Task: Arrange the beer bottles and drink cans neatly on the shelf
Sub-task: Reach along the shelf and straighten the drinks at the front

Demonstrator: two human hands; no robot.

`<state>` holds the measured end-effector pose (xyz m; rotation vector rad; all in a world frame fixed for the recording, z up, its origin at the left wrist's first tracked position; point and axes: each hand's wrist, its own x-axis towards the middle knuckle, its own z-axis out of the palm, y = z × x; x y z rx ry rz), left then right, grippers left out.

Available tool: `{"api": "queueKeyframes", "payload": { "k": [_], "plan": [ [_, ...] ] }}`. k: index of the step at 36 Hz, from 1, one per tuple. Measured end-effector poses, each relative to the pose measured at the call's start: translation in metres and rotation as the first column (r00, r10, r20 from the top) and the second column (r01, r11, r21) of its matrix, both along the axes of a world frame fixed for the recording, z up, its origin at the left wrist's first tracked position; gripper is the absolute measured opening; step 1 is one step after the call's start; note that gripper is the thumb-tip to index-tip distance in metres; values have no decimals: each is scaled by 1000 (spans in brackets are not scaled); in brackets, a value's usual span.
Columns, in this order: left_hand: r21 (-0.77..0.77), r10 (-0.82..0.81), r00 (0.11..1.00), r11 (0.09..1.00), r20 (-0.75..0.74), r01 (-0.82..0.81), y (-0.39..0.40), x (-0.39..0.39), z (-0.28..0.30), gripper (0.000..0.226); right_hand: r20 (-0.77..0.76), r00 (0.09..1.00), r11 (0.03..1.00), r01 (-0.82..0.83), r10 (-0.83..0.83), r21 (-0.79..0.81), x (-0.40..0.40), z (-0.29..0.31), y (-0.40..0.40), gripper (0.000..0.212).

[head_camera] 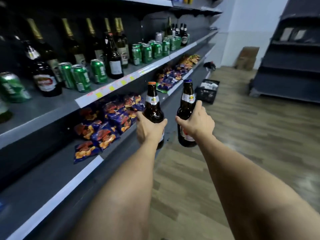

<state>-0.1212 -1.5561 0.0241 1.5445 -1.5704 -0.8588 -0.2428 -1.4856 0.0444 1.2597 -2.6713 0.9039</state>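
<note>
Shelf of bottles and cans lines wood-plank floor.

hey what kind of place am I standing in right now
Most likely a small shop: long shelving with price tags, rows of green cans and tall bottles, and snack bags on the shelf below.

Wood-plank floor runs toward a pale wall at one o'clock. A dark empty shelving unit stands at two o'clock. A cardboard piece leans against the wall, and a black plastic crate sits on the floor near twelve.
</note>
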Motion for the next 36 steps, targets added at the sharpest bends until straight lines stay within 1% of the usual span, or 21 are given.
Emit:
{"api": "queueKeyframes", "payload": {
  "k": [3,7,16,21,27,30,36],
  "plan": [
    [-15,-74,997,997,22,75,-20,-43,-6,73,3,998,998,67,-67,21,-39,-6,-12,65],
    [-11,-132,991,991,-13,132,-55,-98,-12,72,11,991,991,130,-131,34,-88,-12,-40,67],
    [39,-221,975,975,5,221,-142,-211,-24,72,2,980,976,197,-198,88,-186,-14,-114,68],
    [54,-265,964,963,28,263,-176,-269,-35,70,31,972,968,227,-231,109,-241,-24,-145,70],
    [62,-276,960,960,51,273,-218,-349,-50,72,58,963,958,255,-264,132,-322,-40,-179,70],
    [58,-262,964,964,36,260,-240,-396,-57,73,47,963,955,257,-267,147,-370,-45,-197,70],
    [54,-234,972,971,0,234,-281,-500,-55,71,2,978,960,202,-207,192,-477,-46,-246,69]
  ]
}}
